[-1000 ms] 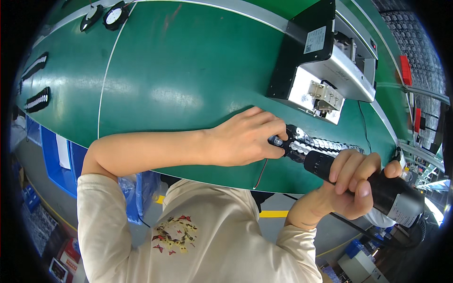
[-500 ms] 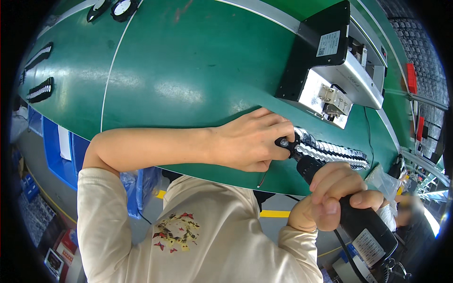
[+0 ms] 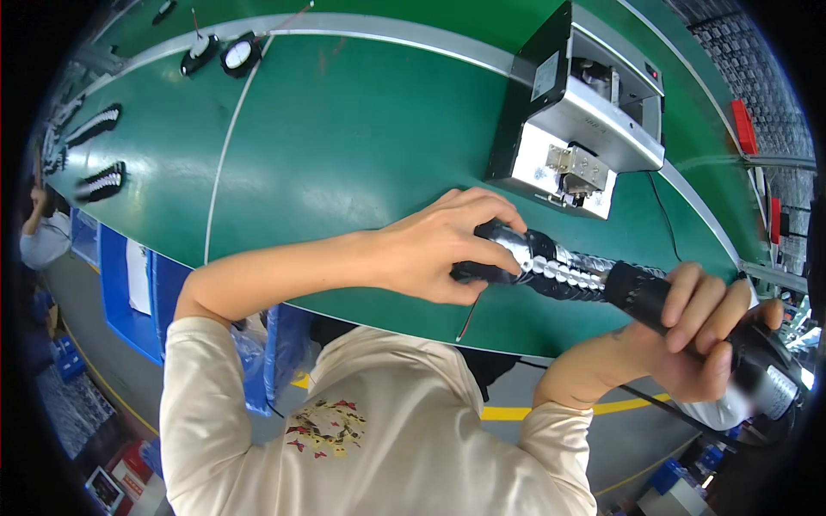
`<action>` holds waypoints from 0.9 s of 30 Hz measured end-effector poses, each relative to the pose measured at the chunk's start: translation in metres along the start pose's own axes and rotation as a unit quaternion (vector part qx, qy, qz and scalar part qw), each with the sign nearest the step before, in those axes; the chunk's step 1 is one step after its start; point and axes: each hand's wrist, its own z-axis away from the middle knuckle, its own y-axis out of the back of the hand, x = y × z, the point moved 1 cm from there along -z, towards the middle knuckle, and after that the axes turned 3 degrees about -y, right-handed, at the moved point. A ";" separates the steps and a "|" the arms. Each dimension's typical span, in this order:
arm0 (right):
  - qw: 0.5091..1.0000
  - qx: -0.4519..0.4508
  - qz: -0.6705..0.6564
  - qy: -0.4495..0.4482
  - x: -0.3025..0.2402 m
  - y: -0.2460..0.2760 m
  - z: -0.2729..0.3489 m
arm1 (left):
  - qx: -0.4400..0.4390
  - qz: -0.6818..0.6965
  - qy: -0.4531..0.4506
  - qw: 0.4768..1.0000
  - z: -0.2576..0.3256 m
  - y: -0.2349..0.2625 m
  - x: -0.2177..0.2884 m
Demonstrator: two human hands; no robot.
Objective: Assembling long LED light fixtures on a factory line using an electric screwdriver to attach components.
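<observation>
My left hand (image 3: 452, 245) is closed around a rounded black and silver part (image 3: 503, 247) at the near side of the green table (image 3: 361, 129). A thin wire (image 3: 467, 322) hangs below that hand over the table's near edge. My right hand (image 3: 701, 331) grips a black corded electric screwdriver (image 3: 638, 292), its front end pointing left toward the parts. Between the hands lies a row of stacked black and silver pieces (image 3: 568, 273), partly covered by the screwdriver. Whether its tip touches them I cannot tell.
A black and silver bench machine (image 3: 564, 129) stands beyond my hands, to the right. Two round black parts with white faces (image 3: 239, 56) lie at the far left, near black and silver strips (image 3: 103, 182). A blue bin (image 3: 129, 292) is below the table's left edge.
My right hand has moved the screwdriver to the right, away from my left fingers. My left hand's grip has shifted, and more of the black and silver part shows. The whole view has shifted slightly.
</observation>
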 end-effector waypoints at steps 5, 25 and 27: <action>1.000 0.004 0.028 -0.011 0.003 0.018 -0.006 | -0.197 -0.025 0.100 0.975 0.001 0.077 0.000; 0.988 0.125 0.084 -0.014 0.002 0.034 0.002 | 0.055 -0.306 0.354 0.882 -0.019 0.333 -0.243; 0.988 0.118 0.100 -0.010 -0.001 0.040 0.003 | 0.072 -0.261 0.351 0.897 -0.027 0.327 -0.225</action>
